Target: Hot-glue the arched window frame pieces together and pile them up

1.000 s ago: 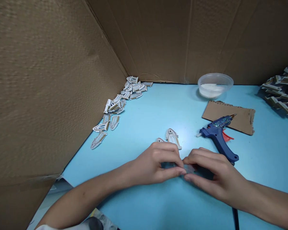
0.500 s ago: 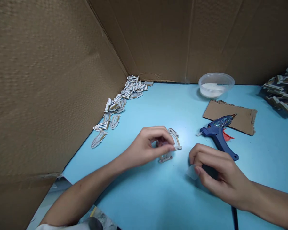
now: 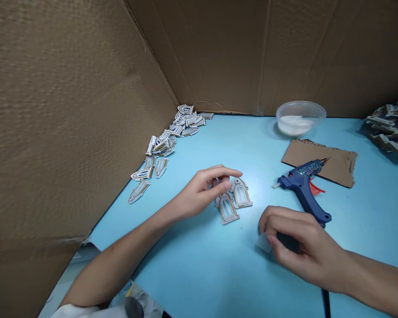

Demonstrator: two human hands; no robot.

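Observation:
Over the blue tabletop, my left hand [image 3: 209,187] hovers at two small arched window frames, its index finger stretched out and its thumb apart from it. I see nothing held between them. The nearer window frame [image 3: 228,217] lies flat, its top edge close beneath my fingers. Beside it on the right lies the other window frame [image 3: 242,201], near my fingertips. My right hand [image 3: 300,245] pinches a small translucent piece of sheet [image 3: 262,243] between thumb and fingers, low over the table. Its palm side is in shadow.
A blue glue gun [image 3: 300,181] rests partly on a cardboard piece [image 3: 334,163]. Behind stands a clear plastic tub [image 3: 300,119] with white contents. Several window frames [image 3: 159,145] line the left cardboard wall [image 3: 69,110]. Stacked pieces [image 3: 389,128] stand at right.
My left hand has lifted slightly up and left, its index finger straightening, and uncovers both window frames. My right hand keeps the translucent sheet, moving slightly.

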